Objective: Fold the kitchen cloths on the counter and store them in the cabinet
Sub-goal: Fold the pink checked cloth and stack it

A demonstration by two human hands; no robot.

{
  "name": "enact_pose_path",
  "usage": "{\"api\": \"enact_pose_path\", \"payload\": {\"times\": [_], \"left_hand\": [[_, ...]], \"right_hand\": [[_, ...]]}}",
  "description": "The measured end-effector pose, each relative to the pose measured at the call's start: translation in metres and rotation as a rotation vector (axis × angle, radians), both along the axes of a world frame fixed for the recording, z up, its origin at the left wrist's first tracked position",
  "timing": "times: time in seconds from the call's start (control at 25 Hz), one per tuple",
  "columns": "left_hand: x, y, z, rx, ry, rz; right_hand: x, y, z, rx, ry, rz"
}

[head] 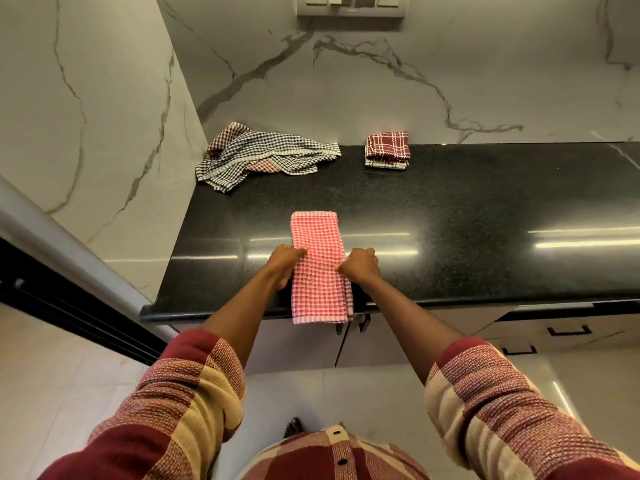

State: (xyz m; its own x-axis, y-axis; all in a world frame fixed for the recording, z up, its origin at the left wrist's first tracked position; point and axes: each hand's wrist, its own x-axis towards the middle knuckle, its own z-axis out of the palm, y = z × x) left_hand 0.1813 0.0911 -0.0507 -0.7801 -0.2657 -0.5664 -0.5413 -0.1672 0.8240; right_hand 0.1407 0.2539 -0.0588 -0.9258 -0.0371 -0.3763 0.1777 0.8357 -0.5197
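A red-and-white checked cloth (317, 237), folded into a long strip, lies on the black counter (467, 216) with its near end hanging over the front edge. My left hand (284, 263) grips its left edge and my right hand (360, 266) grips its right edge, about halfway along. A heap of unfolded checked cloths (263, 155), black-and-white over red ones, lies at the back left corner. A small stack of folded cloths (388, 150), dark red on top, sits at the back against the wall.
Marble walls close the counter at the left and back, with a switch panel (349, 5) high on the back wall. Cabinet doors with black handles (568, 330) sit under the counter. A grey ledge (69, 244) runs along the left.
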Motion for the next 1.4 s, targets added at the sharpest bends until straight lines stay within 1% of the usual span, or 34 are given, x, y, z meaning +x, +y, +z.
{"api": "enact_pose_path", "payload": {"times": [0.08, 0.16, 0.2, 0.28, 0.32, 0.4, 0.48, 0.52, 0.6, 0.68, 0.76, 0.84, 0.88, 0.92, 1.04, 1.12, 1.16, 1.28, 1.32, 1.36, 1.4], "left_hand": [[0.005, -0.004, -0.002, 0.113, 0.013, 0.026], [0.006, -0.009, -0.002, 0.19, 0.033, 0.086], [0.005, -0.011, -0.002, 0.224, 0.045, 0.111], [0.004, -0.015, 0.002, 0.28, 0.075, 0.132], [0.005, -0.017, 0.005, 0.281, 0.097, 0.127], [0.003, -0.024, 0.009, 0.17, 0.151, 0.087], [0.001, -0.036, 0.014, 0.055, 0.219, 0.027], [-0.001, -0.044, 0.016, 0.042, 0.249, -0.005], [-0.006, -0.061, 0.021, 0.008, 0.272, -0.109], [-0.013, -0.073, 0.025, -0.138, 0.269, -0.196], [-0.022, -0.077, 0.033, -0.374, 0.308, -0.187], [-0.037, -0.077, 0.044, -0.599, 0.409, -0.137], [-0.048, -0.077, 0.051, -0.662, 0.47, -0.107], [-0.06, -0.076, 0.059, -0.678, 0.518, -0.084], [-0.099, -0.075, 0.077, -0.505, 0.572, -0.095], [-0.131, -0.065, 0.085, -0.446, 0.563, -0.08], [-0.143, -0.058, 0.088, -0.44, 0.553, -0.041], [-0.185, -0.032, 0.082, -0.49, 0.489, 0.196], [-0.193, -0.024, 0.076, -0.436, 0.457, 0.23], [-0.204, -0.015, 0.07, -0.298, 0.434, 0.213], [-0.215, -0.003, 0.065, -0.138, 0.389, 0.144]], "right_hand": [[0.0, -0.003, -0.003, -0.091, 0.038, -0.007], [0.001, -0.005, 0.0, -0.217, 0.051, -0.07], [0.001, -0.007, 0.003, -0.287, 0.038, -0.103], [0.001, -0.012, 0.009, -0.486, -0.056, -0.167], [0.001, -0.016, 0.013, -0.617, -0.131, -0.197], [-0.001, -0.022, 0.018, -0.834, -0.243, -0.214], [-0.008, -0.03, 0.021, -0.893, -0.222, -0.168], [-0.012, -0.033, 0.023, -0.879, -0.199, -0.132], [-0.021, -0.038, 0.028, -0.781, -0.132, -0.041], [-0.03, -0.044, 0.034, -0.696, -0.031, 0.014], [-0.038, -0.05, 0.045, -0.566, 0.123, 0.045], [-0.055, -0.054, 0.056, -0.351, 0.314, 0.055], [-0.065, -0.055, 0.062, -0.298, 0.361, 0.06], [-0.076, -0.054, 0.07, -0.319, 0.363, 0.066], [-0.106, -0.047, 0.092, -0.62, 0.26, 0.008], [-0.128, -0.037, 0.096, -0.761, 0.205, -0.046], [-0.137, -0.032, 0.095, -0.822, 0.142, -0.055], [-0.166, -0.016, 0.073, -1.048, -0.074, -0.068], [-0.172, -0.013, 0.066, -1.107, -0.105, -0.091], [-0.182, -0.009, 0.06, -1.143, -0.092, -0.144], [-0.196, -0.003, 0.055, -1.164, -0.049, -0.22]]}}
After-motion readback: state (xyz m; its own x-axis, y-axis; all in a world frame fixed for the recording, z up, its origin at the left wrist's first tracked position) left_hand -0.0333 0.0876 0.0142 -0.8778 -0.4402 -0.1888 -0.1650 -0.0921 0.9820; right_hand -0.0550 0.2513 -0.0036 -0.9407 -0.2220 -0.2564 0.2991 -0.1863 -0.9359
